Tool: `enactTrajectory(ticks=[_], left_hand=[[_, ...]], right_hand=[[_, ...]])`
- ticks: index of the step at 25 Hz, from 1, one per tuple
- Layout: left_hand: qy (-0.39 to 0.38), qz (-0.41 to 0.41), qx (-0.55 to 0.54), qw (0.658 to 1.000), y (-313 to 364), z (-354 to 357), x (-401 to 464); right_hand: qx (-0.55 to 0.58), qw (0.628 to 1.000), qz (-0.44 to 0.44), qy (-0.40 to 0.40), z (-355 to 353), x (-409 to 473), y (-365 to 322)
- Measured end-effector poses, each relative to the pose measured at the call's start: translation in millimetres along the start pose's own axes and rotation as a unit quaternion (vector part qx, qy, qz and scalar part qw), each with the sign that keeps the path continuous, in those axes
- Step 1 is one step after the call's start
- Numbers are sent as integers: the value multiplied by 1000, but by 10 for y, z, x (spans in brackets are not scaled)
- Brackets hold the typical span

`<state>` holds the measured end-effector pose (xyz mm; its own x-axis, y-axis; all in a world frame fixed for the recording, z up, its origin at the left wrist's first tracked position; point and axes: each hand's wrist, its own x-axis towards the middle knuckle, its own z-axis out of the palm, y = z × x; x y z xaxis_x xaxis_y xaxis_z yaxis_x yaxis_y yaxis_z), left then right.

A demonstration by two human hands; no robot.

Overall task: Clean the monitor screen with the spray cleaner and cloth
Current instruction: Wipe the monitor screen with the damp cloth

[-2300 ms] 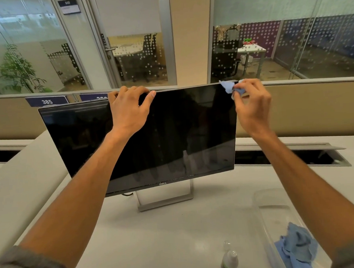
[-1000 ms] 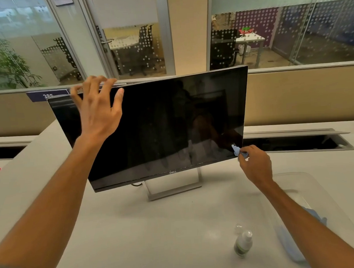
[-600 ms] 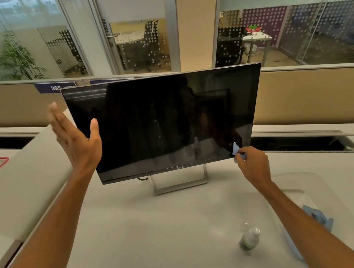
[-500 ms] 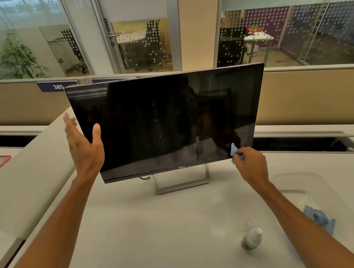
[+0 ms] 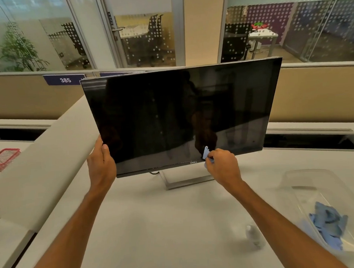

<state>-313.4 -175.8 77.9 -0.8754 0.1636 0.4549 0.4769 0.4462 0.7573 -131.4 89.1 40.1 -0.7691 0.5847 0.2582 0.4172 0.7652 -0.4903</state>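
Note:
A black monitor stands on a silver stand on the white desk, its screen dark and tilted. My left hand grips the monitor's lower left corner, thumb on the front. My right hand pinches a small blue cloth against the bottom edge of the screen, just right of the logo. A small spray bottle, blurred, stands on the desk near my right forearm.
A clear plastic tray at the right holds more blue cloths. A red mesh basket sits at the far left. Beige partitions and open cable troughs run behind the desk. A raised divider slants along the left.
My left hand left the monitor's top edge, dropped down and took hold of its lower left corner. My right hand with the cloth slid from the lower right corner leftward along the bottom edge.

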Motion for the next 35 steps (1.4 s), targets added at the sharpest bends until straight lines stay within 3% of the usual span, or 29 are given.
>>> enactTrajectory(ticks=[9, 14, 23, 35], left_hand=[[-11, -7, -20, 1000, -2, -49, -43], [-17, -15, -30, 999, -70, -39, -87], [-37, -26, -46, 998, -242, -39, -102], [-61, -30, -30, 997, -270, -73, -90]], right_hand=[[13, 1000, -14, -18, 104, -27, -303], [-4, 997, -59, -53, 258, -79, -619], [30, 988, -147, -25, 692, -185, -1223], [20, 974, -197, -107, 1053, -223, -1927]])
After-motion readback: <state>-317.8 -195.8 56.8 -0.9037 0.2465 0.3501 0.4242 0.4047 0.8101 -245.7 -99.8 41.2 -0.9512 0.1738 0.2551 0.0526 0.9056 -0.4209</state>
